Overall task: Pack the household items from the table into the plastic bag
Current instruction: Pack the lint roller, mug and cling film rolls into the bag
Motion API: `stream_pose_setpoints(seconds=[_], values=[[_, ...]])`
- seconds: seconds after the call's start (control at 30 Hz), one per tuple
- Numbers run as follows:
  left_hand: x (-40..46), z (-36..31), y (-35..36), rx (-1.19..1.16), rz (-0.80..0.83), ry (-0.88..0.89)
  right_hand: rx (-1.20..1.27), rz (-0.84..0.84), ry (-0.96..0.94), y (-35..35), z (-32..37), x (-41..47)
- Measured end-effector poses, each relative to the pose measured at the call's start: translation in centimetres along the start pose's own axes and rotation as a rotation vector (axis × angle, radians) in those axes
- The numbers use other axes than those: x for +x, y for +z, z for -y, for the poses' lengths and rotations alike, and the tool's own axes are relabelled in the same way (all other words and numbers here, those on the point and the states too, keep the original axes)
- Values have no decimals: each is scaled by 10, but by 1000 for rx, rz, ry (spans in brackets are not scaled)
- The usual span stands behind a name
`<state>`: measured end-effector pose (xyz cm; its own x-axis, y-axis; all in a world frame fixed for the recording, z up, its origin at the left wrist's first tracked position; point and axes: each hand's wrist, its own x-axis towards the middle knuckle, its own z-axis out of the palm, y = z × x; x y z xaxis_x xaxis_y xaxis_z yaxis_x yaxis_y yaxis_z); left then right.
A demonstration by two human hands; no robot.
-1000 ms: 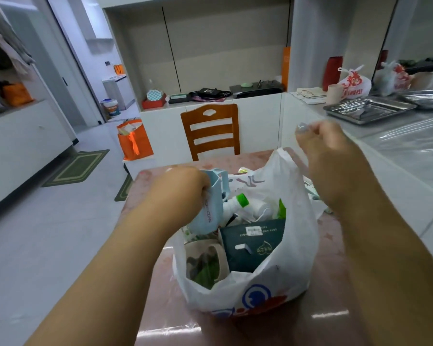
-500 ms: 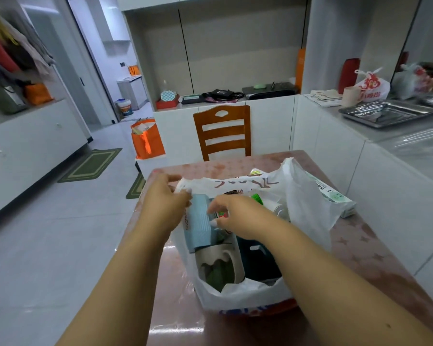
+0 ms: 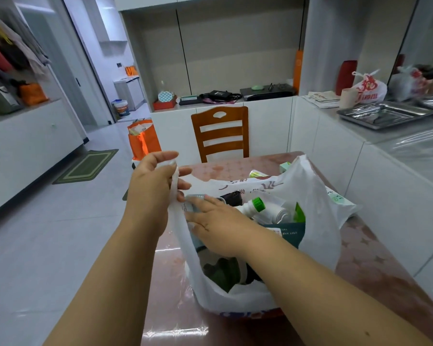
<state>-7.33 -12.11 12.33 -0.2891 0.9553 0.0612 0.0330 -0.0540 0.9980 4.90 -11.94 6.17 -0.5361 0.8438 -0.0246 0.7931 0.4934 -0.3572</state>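
Left hand [image 3: 151, 186] is raised at the left edge of the plastic bag [image 3: 310, 221], fingers and thumb curled round the bag's white handle strip [image 3: 174, 193], which is pulled up taut. Right hand [image 3: 218, 227] is laid inside the bag mouth, fingers straight and flat, pressed on a light blue pack [image 3: 194, 203] at the bag's left side; nothing is gripped by it. The bag is stood open on the table [image 3: 375, 265], near its front half, and is seen filled: a white bottle with green cap [image 3: 260, 208] lies near the top, a dark green box [image 3: 289, 233] is stood below it just right of the right wrist, a dark item [image 3: 231, 197] sits behind the pack, and something green and dark [image 3: 223, 273] is seen low in the front of the bag, not identifiable. On the table behind the bag a small tube [image 3: 256, 174] and a small green carton [image 3: 285, 167] are left out; a flat white-green packet [image 3: 336, 198] pokes out beside the bag's right side. A wooden chair [image 3: 220, 133] is set at the table's far end, an orange bag [image 3: 143, 141] on the floor left of it. A metal tray [image 3: 385, 114] rests on the counter at right.
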Motion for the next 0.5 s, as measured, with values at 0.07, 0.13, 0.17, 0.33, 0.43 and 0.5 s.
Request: stream_pose_setpoints(seconds=[0.07, 0.13, 0.17, 0.33, 0.43, 0.5], values=[[4, -1, 1, -19, -22, -17, 9, -20, 8, 2, 0, 0], [7, 1, 1, -30, -33, -42, 17, -139, 19, 1, 0, 4], [8, 2, 2, -26, -22, -44, 28, -203, 35, -1, -2, 10], [9, 6, 1, -31, -23, -6, 249, -81, 235, -6, -11, 35], [10, 6, 0, -54, -37, -10, 232, -115, 429, -5, -12, 34], [9, 6, 1, -71, -12, -9, 224, -108, 486, 0, -14, 34]])
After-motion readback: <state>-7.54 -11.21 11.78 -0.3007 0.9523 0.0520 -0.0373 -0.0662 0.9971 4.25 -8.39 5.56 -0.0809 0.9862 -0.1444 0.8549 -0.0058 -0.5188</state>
